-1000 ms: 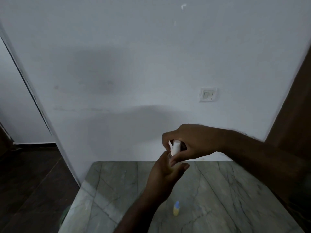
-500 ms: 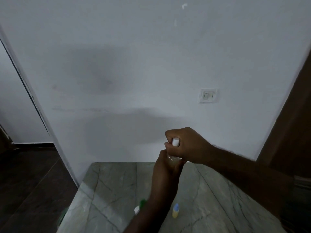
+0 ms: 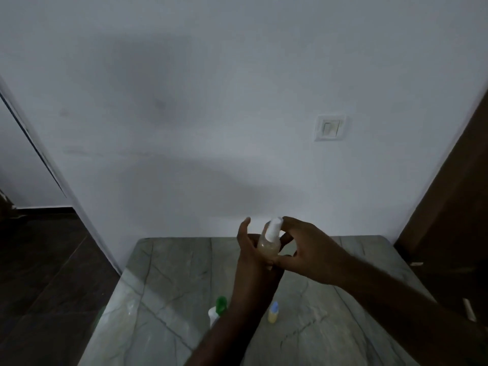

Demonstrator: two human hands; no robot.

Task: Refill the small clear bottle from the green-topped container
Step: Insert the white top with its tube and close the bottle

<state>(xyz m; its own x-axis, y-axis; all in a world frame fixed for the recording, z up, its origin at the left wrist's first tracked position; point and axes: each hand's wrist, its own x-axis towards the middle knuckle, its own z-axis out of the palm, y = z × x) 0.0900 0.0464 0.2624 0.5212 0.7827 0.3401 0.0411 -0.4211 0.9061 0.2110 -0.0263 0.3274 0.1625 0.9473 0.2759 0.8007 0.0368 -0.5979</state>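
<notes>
Bottle (image 3: pixel 269 244), clear and white-capped, is gripped by left hand (image 3: pixel 250 250), pinched by right hand (image 3: pixel 311 252).

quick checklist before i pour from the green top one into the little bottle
1. Small clear bottle steady: ok, the left hand holds it, slightly tilted.
2. White cap off: not ok, it is on, with the right hand pinching it.
3. Green-topped container in reach: ok, on the table beside the left forearm.
4. Green top opened: cannot tell.
5. A hand free to lift it: not ok, both are on the bottle.
</notes>
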